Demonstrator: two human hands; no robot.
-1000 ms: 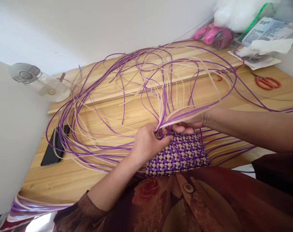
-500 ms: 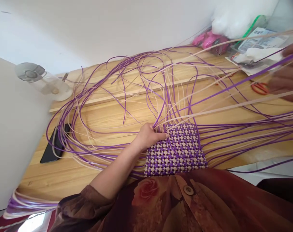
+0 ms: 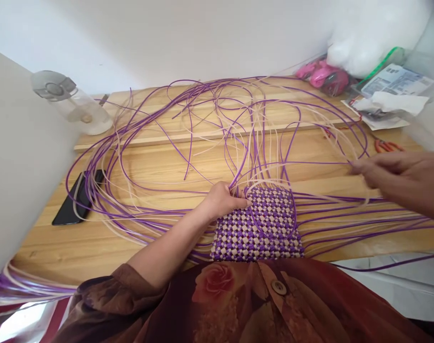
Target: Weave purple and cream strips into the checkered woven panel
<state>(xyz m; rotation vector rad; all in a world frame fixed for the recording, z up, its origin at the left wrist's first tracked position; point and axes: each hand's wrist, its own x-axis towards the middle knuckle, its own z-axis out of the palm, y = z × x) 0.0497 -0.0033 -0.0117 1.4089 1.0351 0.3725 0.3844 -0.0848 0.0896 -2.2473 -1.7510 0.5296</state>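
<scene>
A purple and beige checkered woven piece (image 3: 260, 233) lies at the table's front edge, with long purple and beige strands running out from it to both sides and to the back. My left hand (image 3: 222, 202) pinches the piece's upper left corner and purple strands there, thumb on top of the weave. Out to the right, my right hand (image 3: 399, 178) is closed on thin strands, its fingertips pressed together. A purple strand stretches from those fingertips back toward the weave. One purple strand loops over the weave's surface.
A black phone (image 3: 72, 205) lies at the left under looped strands. Behind it stands a clear bottle (image 3: 84, 112) with a grey lid. At the back right are orange-handled scissors (image 3: 387, 146), a pink bundle (image 3: 324, 76), papers (image 3: 397, 82) and white stuffing (image 3: 367, 43).
My right hand has come down and inward from the right edge. The strands once pulled taut toward it now hang slacker and curl over the table. My left hand stays on the corner.
</scene>
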